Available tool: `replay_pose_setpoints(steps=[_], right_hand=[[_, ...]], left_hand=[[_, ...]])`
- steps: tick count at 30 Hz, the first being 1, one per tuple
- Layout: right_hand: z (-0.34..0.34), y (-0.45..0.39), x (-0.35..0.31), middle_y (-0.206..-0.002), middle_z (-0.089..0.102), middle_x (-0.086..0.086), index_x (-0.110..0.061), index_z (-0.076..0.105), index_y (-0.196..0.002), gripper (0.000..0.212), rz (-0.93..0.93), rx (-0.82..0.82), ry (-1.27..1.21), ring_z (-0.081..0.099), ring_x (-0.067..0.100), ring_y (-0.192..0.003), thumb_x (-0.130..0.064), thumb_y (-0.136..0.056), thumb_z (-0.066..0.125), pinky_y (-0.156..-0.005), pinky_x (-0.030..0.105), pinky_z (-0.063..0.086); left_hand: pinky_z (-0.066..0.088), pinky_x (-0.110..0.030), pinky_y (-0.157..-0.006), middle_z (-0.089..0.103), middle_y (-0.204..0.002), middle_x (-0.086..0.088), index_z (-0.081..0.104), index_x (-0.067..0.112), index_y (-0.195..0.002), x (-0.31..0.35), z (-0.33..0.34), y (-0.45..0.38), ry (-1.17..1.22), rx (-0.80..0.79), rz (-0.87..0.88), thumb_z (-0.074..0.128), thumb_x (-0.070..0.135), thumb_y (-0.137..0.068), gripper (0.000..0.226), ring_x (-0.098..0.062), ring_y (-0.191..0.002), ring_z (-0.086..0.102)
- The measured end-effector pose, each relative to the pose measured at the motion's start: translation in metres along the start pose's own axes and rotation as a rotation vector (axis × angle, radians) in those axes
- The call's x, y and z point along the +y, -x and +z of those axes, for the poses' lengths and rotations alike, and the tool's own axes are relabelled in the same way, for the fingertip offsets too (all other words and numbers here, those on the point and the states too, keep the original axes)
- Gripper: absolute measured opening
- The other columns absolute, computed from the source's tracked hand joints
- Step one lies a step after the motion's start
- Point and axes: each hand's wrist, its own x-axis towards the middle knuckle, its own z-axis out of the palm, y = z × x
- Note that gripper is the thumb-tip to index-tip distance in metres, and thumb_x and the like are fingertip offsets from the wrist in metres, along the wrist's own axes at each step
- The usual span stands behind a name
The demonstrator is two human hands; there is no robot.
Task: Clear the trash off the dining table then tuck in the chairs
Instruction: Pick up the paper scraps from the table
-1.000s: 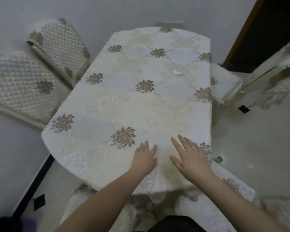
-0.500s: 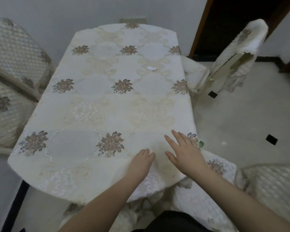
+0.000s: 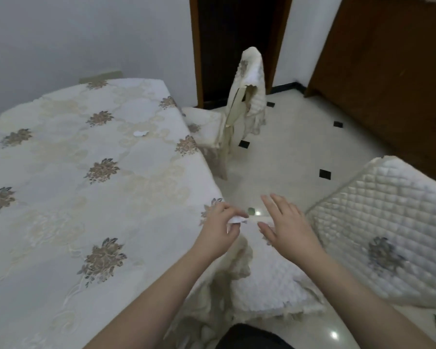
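While the cloth-covered counter (image 3: 91,187) fills the left of the view, three quilted chairs stand pulled out from it: one at the far right edge (image 3: 244,96), one at the near right (image 3: 378,222), and one at the near end (image 3: 267,273), partly hidden under the forearms. On the counter, towards its far side, lies a small white paper scrap (image 3: 140,133), its long axis running roughly left to right. The left hand (image 3: 219,231) hovers over the counter's near right corner, its fingers (image 3: 233,214) pinching a second white paper scrap (image 3: 238,219). The right hand (image 3: 285,227) hangs beyond the counter's edge, over the near chair's seat, fingers spread and holding nothing. The loose scrap lies far and to the left of both hands, well apart from them; the left hand is nearer but occupied, so the free right hand would probably have to reach across. A small green thing (image 3: 251,211) lies on the floor between the hands; what it is cannot be made out.
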Motion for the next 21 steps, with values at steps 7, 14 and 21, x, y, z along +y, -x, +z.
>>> replay_pose_setpoints(steps=[7,14,21], right_hand=[[-0.04,0.095,0.104,-0.157,0.026,0.003,-0.024,0.019,-0.152,0.075,0.194,0.083,-0.035,0.024,0.024,-0.143,-0.063,-0.088,0.015,-0.113,0.041,0.023],[-0.071,0.222,0.212,-0.157,0.026,0.004,-0.022,0.022,-0.152,0.07,0.378,0.176,-0.107,0.023,0.023,-0.144,-0.058,-0.092,0.026,-0.115,0.038,0.02],[-0.093,0.313,0.284,-0.161,0.01,-0.002,-0.028,0.006,-0.153,0.068,0.582,0.228,-0.149,0.007,0.017,-0.147,-0.053,-0.097,0.035,-0.116,0.032,0.009]], left_hand=[[0.039,-0.016,-0.058,0.069,-0.09,0.008,0.068,0.029,-0.088,0.105,0.086,-0.014,0.208,-0.171,-0.191,0.05,0.0,-0.086,0.033,0.002,-0.064,0.055],[0.048,-0.034,-0.075,0.073,-0.082,0.002,0.07,0.031,-0.085,0.207,0.207,0.003,0.375,-0.313,-0.276,0.048,0.002,-0.083,0.036,-0.013,-0.081,0.068],[0.041,-0.027,-0.063,0.068,-0.085,0.007,0.069,0.033,-0.082,0.295,0.296,0.004,0.343,-0.521,-0.186,0.051,0.01,-0.081,0.029,-0.014,-0.07,0.058]])
